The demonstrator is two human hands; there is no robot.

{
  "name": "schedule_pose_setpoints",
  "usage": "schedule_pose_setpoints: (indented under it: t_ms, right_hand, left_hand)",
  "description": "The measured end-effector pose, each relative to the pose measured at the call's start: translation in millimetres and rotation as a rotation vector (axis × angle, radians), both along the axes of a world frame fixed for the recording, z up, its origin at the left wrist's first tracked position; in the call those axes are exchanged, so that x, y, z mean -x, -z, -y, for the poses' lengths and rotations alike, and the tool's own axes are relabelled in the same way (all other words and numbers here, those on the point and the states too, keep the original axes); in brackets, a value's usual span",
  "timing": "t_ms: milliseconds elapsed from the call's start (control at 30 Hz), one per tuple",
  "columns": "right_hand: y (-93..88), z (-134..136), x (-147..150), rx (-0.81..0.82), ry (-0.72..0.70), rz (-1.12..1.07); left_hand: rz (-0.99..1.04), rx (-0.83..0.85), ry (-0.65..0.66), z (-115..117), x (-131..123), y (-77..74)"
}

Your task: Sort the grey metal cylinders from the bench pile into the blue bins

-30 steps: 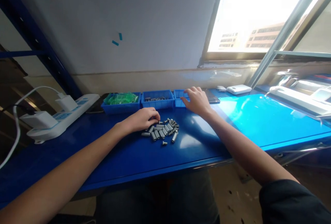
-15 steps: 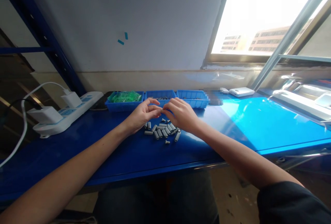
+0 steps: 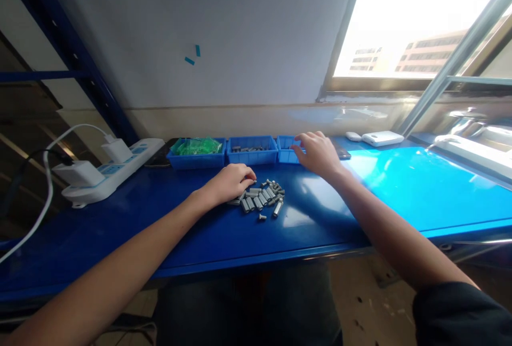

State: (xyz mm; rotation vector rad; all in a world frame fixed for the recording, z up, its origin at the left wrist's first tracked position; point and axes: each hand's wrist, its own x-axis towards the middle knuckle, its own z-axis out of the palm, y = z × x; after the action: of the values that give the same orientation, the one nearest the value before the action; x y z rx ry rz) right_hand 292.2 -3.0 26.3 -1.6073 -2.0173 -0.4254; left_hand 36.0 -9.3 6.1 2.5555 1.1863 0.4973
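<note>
My left hand (image 3: 230,183) is closed at the left side of a pile of grey metal standoffs (image 3: 257,203), fingertips pressed together; what they hold, if anything, is hidden. Several short screws (image 3: 276,186) lie at the back of the pile, and a single flat-headed screw (image 3: 262,217) rests in front of it. Over the right-hand blue bin (image 3: 285,155) hovers my right hand (image 3: 319,155), thumb and forefinger apart with nothing seen between them. It covers much of that bin. The middle blue bin (image 3: 252,158) contains small metal parts.
A left-hand blue bin (image 3: 196,162) holds green plastic bags (image 3: 198,146). Farther left, a white power strip (image 3: 96,186) carries plugged-in adapters and cables. A dark flat object (image 3: 343,152) and a white box (image 3: 383,138) lie at the back right of the blue table (image 3: 240,250).
My hands have parted. The right one moved right and back to the right-hand bin and its fingers spread; the left one came down beside the standoffs. The view shifted slightly.
</note>
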Motion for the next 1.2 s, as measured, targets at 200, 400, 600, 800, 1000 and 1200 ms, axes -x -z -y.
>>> schedule_pose_setpoints:
  t_ms: [200,400,600,800,1000,1200]
  right_hand:
    - [14.4,28.3,63.5,0.011,-0.592,0.019]
    - [17.8,34.6,66.4,-0.066,-0.726,-0.061]
    - [-10.2,22.1,33.2,-0.319,-0.422,-0.189]
    - [-1.3,-7.0,-7.1,-0.192,0.019,-0.113]
    - [13.1,17.5,40.9,0.164,-0.342,-0.052]
    - [15.1,31.4,53.9,0.381,-0.46,0.123]
  left_hand:
    - [0.473,0.329,-0.039,4.1,4.5,-0.7]
    - [0.751,0.542,-0.024,13.2,2.6,-3.5]
    - [0.512,0.351,0.041,17.7,-6.2,-6.4]
    - [-0.038,-0.005,0.107,8.8,-33.4,-5.9]
    - [-0.029,-0.014,0.008,6.8,-29.7,-4.0]
    - [-0.04,0.053,-0.046,3.5,-6.8,-4.5]
